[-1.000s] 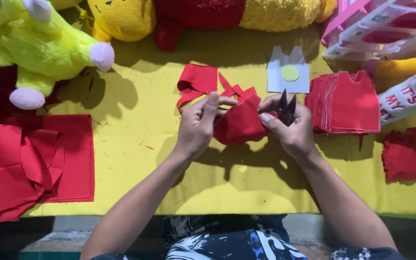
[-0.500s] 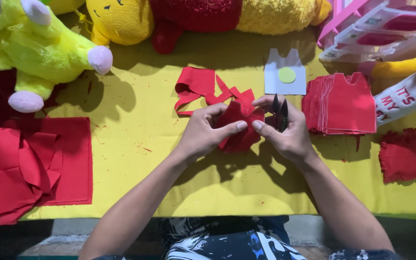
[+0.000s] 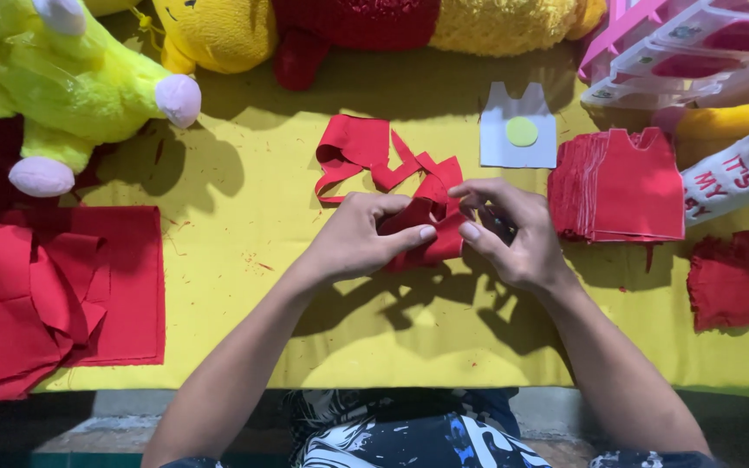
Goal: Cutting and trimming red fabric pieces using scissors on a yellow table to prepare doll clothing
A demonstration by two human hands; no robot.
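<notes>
While the red fabric piece (image 3: pixel 426 227) is pinched between both hands just above the yellow worktop (image 3: pixel 244 286), it sits at the centre of the view, with its cut-off strips (image 3: pixel 366 156) trailing away behind it. The left hand (image 3: pixel 366 238) is closed on the near edge of the cloth, thumb and forefinger meeting at the fold. The right hand (image 3: pixel 513 234) is curled around a dark tool, seemingly small scissors (image 3: pixel 500 227), though most of it is hidden by the fingers and whether the blades are parted cannot be told.

For a clean cut, the cloth would best be kept taut and flat between the two grips, so that no second layer is caught. Short snips along the outline are judged safer than one long bite, since the piece is small and the left fingertips lie close to the blades. The white paper pattern (image 3: pixel 519 130) and the stack of cut red shirt shapes (image 3: pixel 626 186) lie just beside the right hand, and could be checked against for shape.
</notes>
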